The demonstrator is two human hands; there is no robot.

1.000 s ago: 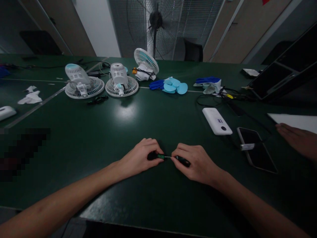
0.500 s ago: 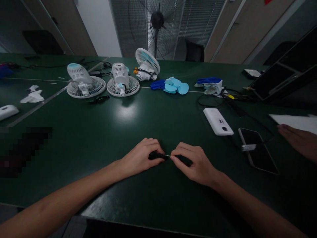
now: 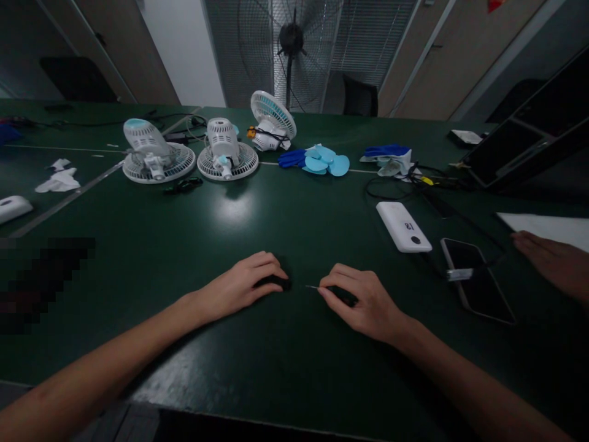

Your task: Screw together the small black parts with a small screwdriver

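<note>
Low over the dark green table (image 3: 276, 368), my left hand (image 3: 243, 279) is closed around a small black object (image 3: 286, 285), mostly covered by the fingers, so its kind is unclear. My right hand (image 3: 368, 301) is shut on a screwdriver (image 3: 345, 296) with a black handle. The thin metal shaft points left, toward the black object, with a gap between them. Both forearms reach in from the bottom corners.
Two white fans (image 3: 159, 162) (image 3: 227, 156) lie face down at the back, beside a tilted fan (image 3: 273, 120). Light blue fan blades (image 3: 326, 161) rest by blue gloves (image 3: 292, 158). To the right are a white power bank (image 3: 404, 227), a phone (image 3: 478, 279) and another person's hand (image 3: 552, 258).
My left hand has moved left with the black object, drawing it away from the screwdriver's shaft, whose tip now shows. My right hand has stayed almost still.
</note>
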